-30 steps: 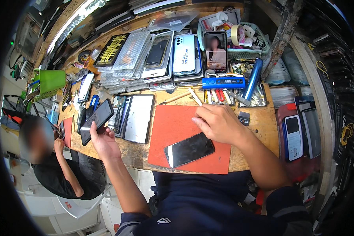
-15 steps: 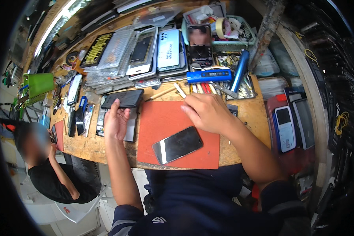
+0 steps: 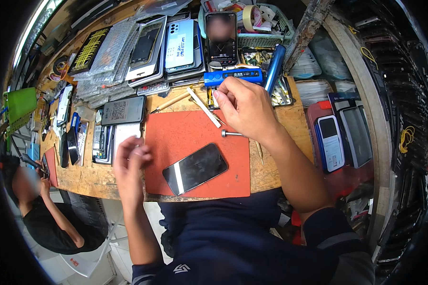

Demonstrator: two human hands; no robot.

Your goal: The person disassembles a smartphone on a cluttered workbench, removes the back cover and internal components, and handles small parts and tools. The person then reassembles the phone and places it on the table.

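Observation:
On the orange mat (image 3: 195, 137) lies a dark smartphone (image 3: 196, 168), tilted, with a white glare band across its screen. My left hand (image 3: 130, 161) hovers left of the mat, slightly blurred, its fingers loosely bent and holding nothing visible. Beyond it a dark flat phone-shaped piece (image 3: 123, 110) rests over a light-coloured one. My right hand (image 3: 247, 109) is above the mat's far right corner, fingers curled together; anything between them is hidden. Beside those fingers lie a white stick (image 3: 204, 108) and a metal rod with a round head (image 3: 230, 134). A thin brass-coloured tool (image 3: 260, 153) lies under the right wrist.
Bubble-wrapped packs (image 3: 111, 59) and stacked phones (image 3: 180, 45) fill the back. A blue device (image 3: 233, 77) and blue cylinder (image 3: 274, 69) lie before a green basket (image 3: 266, 42). A phone with a lit screen (image 3: 221, 38) stands there. Another person (image 3: 57, 218) sits at left.
My left hand has let go of the dark phone-shaped piece and drawn back toward me. My right hand stays curled, and tools it covered now show on the mat. The view has shifted.

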